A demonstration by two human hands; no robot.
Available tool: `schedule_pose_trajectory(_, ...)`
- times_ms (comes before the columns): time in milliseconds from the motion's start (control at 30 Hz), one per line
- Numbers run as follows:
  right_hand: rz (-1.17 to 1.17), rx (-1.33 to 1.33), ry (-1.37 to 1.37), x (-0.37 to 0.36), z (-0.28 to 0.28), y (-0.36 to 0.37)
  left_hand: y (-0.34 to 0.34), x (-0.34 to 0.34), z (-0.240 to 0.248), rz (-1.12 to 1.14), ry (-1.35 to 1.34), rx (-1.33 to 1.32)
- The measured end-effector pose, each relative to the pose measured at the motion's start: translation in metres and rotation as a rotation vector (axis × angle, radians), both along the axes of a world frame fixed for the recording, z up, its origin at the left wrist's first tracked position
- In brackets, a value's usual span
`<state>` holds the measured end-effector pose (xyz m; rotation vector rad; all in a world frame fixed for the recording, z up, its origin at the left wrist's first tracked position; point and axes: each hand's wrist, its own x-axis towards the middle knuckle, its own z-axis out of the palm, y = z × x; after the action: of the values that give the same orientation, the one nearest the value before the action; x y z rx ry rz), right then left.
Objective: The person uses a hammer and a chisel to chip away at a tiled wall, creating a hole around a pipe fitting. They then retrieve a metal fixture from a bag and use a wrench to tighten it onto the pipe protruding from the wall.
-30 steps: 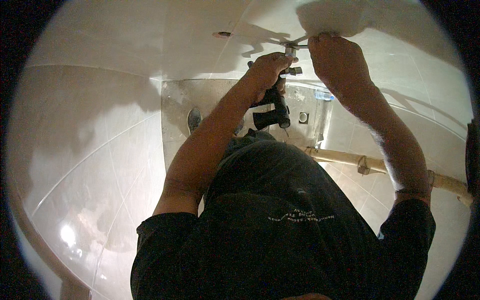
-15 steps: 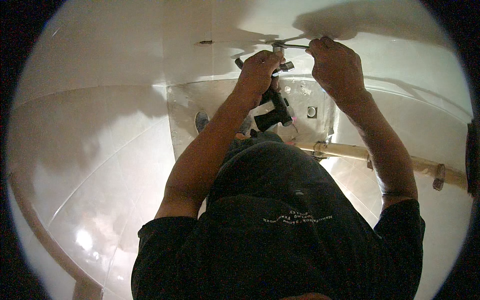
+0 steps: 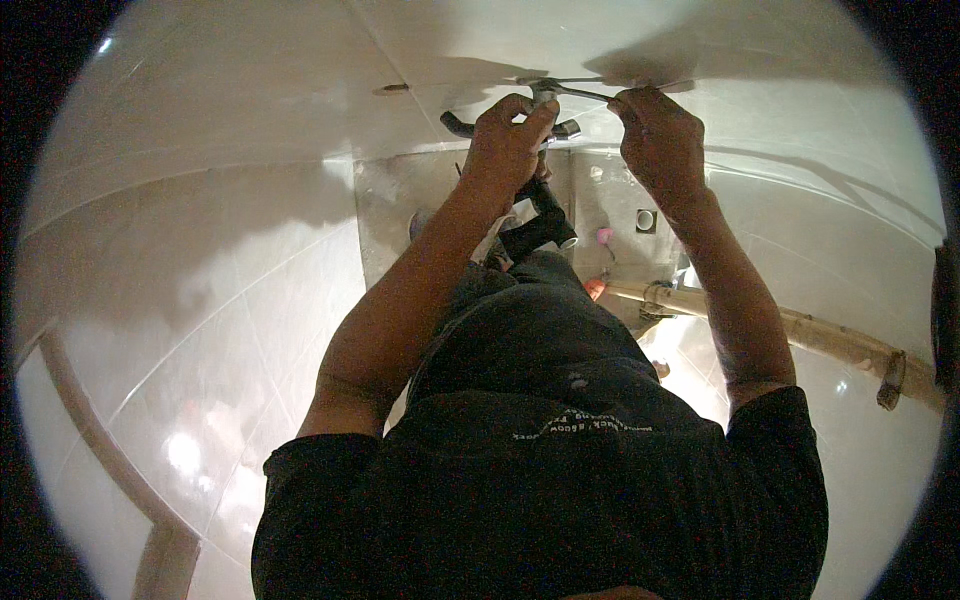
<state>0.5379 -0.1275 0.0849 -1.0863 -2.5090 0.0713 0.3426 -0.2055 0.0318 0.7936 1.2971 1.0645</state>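
My right hand [image 3: 662, 140] is closed around the handle end of a slim metal wrench [image 3: 585, 94]. The wrench's head meets a short metal fitting [image 3: 544, 94] at the tiled wall [image 3: 480, 50]. My left hand [image 3: 508, 150] pinches that fitting just below the wrench head, thumb on its near side. Behind the left hand, a dark curved tube end [image 3: 457, 125] sticks out to the left and a shiny cylindrical end [image 3: 567, 130] to the right; the hand hides what joins them. Lower down is a black branched piece [image 3: 540, 228], partly covered by my forearm.
A bamboo pole [image 3: 800, 325] with ties round it crosses on the right, close to my right forearm. Below lies a bare grey floor [image 3: 610, 190] with a square drain opening [image 3: 646, 221]. A small slot [image 3: 392, 89] marks the wall at left. Tiled walls curve around both sides.
My view has shifted slightly. Both hands stay at the fitting, the wrench now slants a little more downward to the right, and the left hand's thumb and forefinger show more clearly.
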Motion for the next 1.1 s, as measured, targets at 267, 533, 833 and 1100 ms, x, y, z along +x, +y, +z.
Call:
schedule_pose_trajectory(267, -0.074, -0.06, -0.271, 0.001, 0.01, 0.001, 0.002, -0.001, 0.004, 0.027, -0.078, -0.026)
schedule_pose_trajectory(533, -0.116, -0.135, -0.223, -0.006, 0.003, -0.001, 0.002, 0.001, 0.005, 0.035, -0.026, 0.012)
schedule_pose_trajectory(833, -0.152, -0.204, -0.072, 0.001, -0.035, 0.001, 0.002, -0.002, 0.021, -0.105, 0.171, -0.108)
schedule_pose_trajectory(1100, -0.096, -0.258, 0.202, 0.006, -0.071, 0.01, 0.003, 0.0, 0.021, 0.01, -0.02, -0.136)
